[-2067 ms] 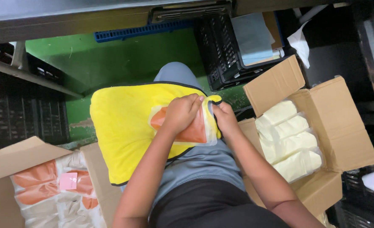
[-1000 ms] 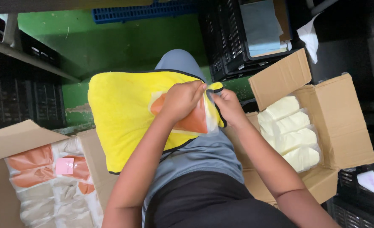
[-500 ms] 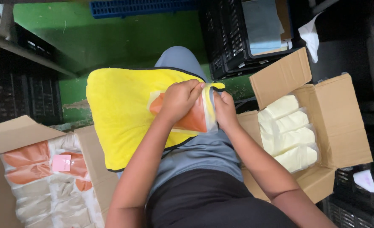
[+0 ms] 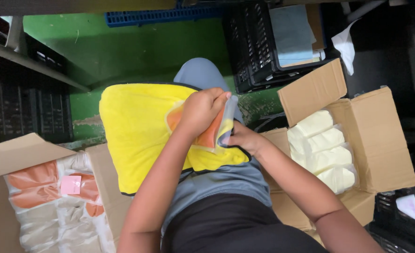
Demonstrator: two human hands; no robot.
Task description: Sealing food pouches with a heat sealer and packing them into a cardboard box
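Observation:
A yellow cloth [image 4: 137,136] with a dark edge lies across my lap. My left hand [image 4: 199,110] grips the top of a clear plastic bag with an orange item inside [image 4: 215,131], lifting its edge over the cloth. My right hand [image 4: 246,138] rests against the bag's right side and the cloth's corner, fingers tucked under; its grip is partly hidden.
An open cardboard box [image 4: 381,140] with pale yellow packed cloths [image 4: 324,152] stands at my right. Another cardboard box [image 4: 10,161] with orange and white packs [image 4: 43,187] is at my left. Black crates [image 4: 259,47], a blue crate [image 4: 146,16] and green floor [image 4: 118,51] lie ahead.
My left hand has peeled the bag's edge up and to the right. The right hand has slid lower, under the bag's side.

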